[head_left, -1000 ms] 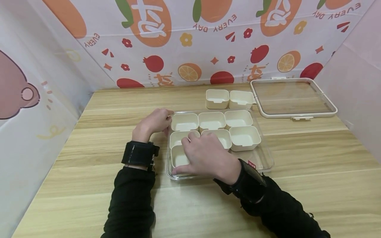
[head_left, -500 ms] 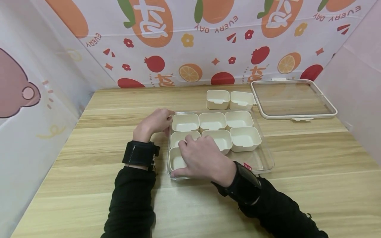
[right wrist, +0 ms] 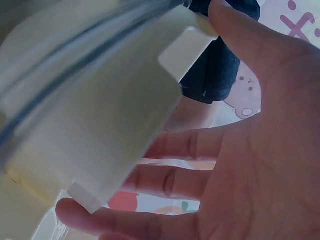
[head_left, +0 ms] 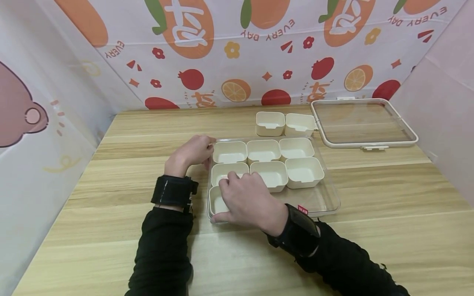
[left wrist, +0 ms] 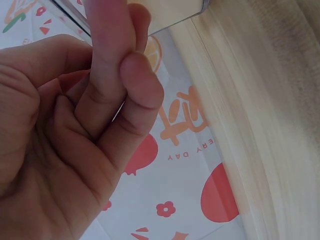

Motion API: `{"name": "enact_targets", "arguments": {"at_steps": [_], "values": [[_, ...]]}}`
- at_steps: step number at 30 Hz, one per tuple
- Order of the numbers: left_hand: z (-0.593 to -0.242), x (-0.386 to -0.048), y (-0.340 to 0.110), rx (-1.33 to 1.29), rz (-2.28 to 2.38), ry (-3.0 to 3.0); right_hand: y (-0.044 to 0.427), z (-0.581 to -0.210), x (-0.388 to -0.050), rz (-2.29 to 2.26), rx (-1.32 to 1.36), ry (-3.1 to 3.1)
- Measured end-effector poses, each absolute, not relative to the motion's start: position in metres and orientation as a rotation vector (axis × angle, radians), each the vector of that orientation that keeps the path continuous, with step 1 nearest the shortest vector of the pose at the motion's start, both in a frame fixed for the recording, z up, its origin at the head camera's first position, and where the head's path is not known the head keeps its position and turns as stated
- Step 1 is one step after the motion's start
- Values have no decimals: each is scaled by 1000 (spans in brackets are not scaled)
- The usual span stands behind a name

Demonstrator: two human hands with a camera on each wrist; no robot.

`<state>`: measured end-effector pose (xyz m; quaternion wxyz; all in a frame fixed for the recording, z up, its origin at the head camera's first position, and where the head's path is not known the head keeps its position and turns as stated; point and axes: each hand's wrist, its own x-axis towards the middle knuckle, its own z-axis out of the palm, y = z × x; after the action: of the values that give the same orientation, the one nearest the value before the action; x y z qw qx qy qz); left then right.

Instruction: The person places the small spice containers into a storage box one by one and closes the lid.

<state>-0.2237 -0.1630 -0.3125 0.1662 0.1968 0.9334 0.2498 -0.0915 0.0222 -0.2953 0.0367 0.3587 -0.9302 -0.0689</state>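
In the head view, my right hand holds a small cream container at the front left corner of a clear plastic box. The right wrist view shows my thumb at one end of the container and fingers at the other. My left hand grips the clear box at its back left corner. From the left wrist, the curled fingers of that hand are seen against the box's edge. Several matching cream containers stand inside the box in two rows behind the held one.
Behind the box, two more cream containers stand side by side. A clear lid with a cream frame lies at the back right. All this is on a wooden table, with a printed cloth hanging behind it.
My right hand has shifted slightly left and toward the front with the cream container, which has settled lower into the box's front left corner. The left hand has stayed in place.
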Motion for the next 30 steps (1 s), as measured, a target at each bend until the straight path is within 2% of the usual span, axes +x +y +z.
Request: {"name": "enact_targets", "arguments": {"at_steps": [30], "values": [[-312, -222, -162, 574, 730, 2652, 17, -303, -85, -269, 1097, -3065]]}}
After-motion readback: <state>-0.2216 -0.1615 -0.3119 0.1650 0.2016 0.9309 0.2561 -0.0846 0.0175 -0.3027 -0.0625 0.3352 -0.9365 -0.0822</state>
